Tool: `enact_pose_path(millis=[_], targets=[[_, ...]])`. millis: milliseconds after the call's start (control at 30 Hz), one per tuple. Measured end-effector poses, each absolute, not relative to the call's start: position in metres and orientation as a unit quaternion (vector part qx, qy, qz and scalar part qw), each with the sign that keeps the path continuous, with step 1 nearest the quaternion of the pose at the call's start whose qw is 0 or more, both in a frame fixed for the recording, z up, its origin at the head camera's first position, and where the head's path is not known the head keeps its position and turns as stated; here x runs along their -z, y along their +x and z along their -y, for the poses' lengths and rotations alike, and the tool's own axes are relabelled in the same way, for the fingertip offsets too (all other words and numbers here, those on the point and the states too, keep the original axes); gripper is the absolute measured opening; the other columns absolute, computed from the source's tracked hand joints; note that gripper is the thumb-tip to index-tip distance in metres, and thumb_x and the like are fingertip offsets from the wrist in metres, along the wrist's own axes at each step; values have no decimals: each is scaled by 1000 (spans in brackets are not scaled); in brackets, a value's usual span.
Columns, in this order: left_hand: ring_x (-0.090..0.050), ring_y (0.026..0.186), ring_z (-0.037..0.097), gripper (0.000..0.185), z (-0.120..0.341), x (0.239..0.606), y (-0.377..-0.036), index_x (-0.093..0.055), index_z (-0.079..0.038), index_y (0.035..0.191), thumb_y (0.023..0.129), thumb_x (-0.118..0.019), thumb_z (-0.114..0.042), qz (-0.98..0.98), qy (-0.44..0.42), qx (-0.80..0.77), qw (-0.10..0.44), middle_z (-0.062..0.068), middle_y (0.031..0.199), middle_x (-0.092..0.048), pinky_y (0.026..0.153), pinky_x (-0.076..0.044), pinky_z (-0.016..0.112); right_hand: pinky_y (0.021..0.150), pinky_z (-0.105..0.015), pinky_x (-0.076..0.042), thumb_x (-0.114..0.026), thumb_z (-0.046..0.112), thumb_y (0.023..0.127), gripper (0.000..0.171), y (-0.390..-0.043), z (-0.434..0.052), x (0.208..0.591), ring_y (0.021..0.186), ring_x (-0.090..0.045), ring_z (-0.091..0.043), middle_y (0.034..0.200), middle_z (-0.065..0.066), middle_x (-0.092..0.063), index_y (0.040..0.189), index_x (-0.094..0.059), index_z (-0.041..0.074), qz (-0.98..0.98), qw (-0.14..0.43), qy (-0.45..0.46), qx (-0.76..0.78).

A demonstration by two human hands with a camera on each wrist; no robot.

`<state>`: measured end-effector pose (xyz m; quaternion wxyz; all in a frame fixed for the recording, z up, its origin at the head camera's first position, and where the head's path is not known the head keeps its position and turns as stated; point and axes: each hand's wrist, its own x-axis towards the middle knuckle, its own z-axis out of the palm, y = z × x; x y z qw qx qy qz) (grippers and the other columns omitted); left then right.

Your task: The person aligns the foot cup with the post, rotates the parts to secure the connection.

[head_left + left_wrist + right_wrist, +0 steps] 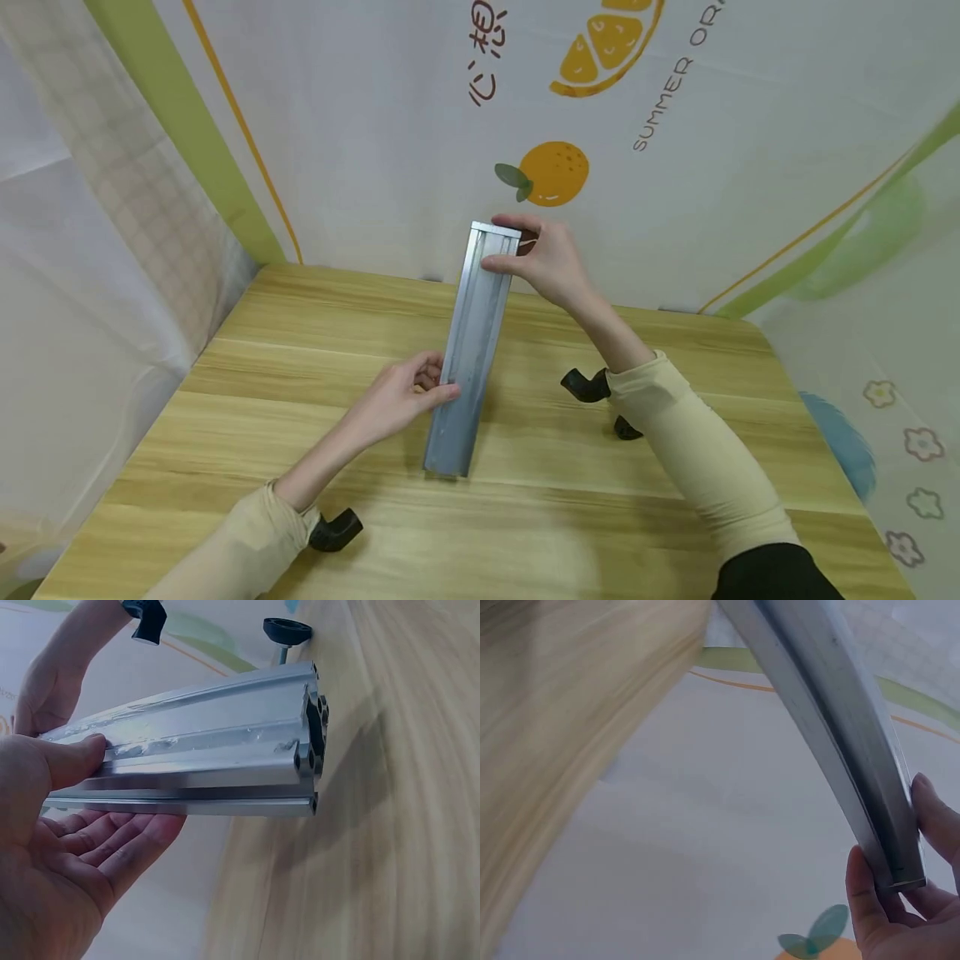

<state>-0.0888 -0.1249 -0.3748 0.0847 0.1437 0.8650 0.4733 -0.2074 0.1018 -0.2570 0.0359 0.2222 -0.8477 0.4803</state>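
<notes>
A long silver aluminium profile (472,350) with grooves along its faces is held tilted over the table by both hands. My left hand (401,396) grips its lower part, with the thumb on the front face and the other fingers behind and below. My right hand (547,258) pinches the top end, thumb in front and fingers around the back edge. In the left wrist view, the near end of the profile (210,742) shows open holes and slots. The right wrist view has the fingertips (861,885) against the profile's capped end.
A black levelling foot (627,428) with a metal bolt lies on the wooden table (315,333), beside the right sleeve. Black wrist camera mounts (336,531) jut from both cuffs. A white curtain (375,150) with orange prints hangs behind the table's far edge.
</notes>
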Motion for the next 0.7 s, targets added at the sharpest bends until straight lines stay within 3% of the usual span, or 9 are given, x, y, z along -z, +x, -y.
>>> enact_pose_path(millis=[400,700], targets=[[-70,102,20,52,106,363,-101,-57,-8,136,95,-72,-37,-873,153,-460,53,6,110,-73,84,-58,41,81,-15,-54,-88,9,79,59,-190,-116,227,100,-68,-22,135,-11,-69,134,-67,5,836,119,252,-473],[-70,104,24,45,94,361,-114,-59,-4,130,95,-74,-26,-860,175,-479,21,10,112,-71,87,-61,36,91,-34,-59,-89,14,79,57,-175,-123,214,110,-70,-21,132,-10,-69,131,-68,6,849,176,278,-414]])
